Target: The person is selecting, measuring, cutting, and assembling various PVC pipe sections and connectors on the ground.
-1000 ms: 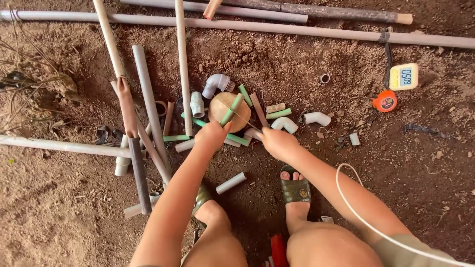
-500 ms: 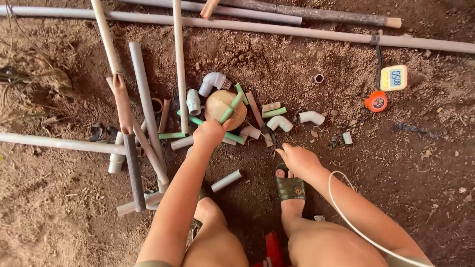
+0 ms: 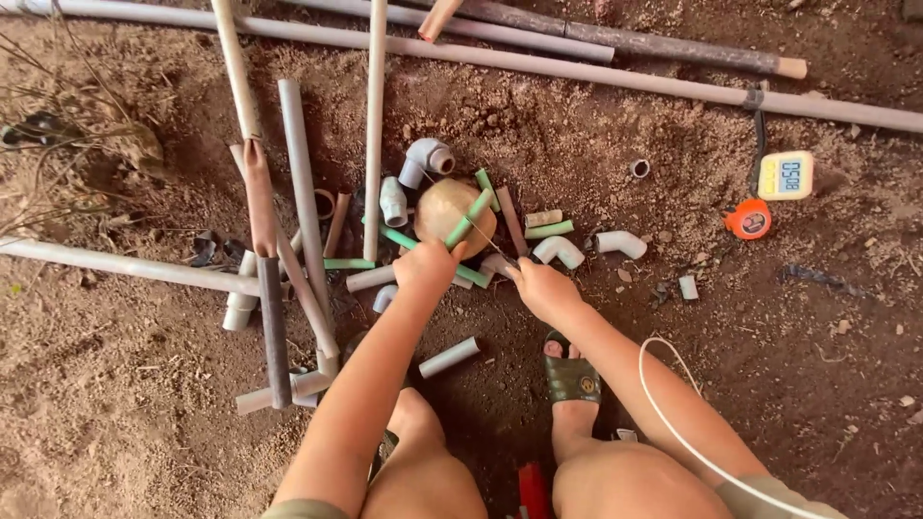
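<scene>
Between our hands, a thin stick [image 3: 492,246] runs taut; our left hand [image 3: 426,267] pinches a green pipe [image 3: 468,219] against the round block [image 3: 452,213], steadying it, while our right hand [image 3: 543,288] grips the stick's end.

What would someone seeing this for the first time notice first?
Two bare hands meet at the centre of the dirt ground: the left hand grips a green pipe piece lying across a round tan wooden block, the right hand just beside it. Grey pipes and white elbow fittings lie scattered around, with an orange tape measure at right.
</scene>
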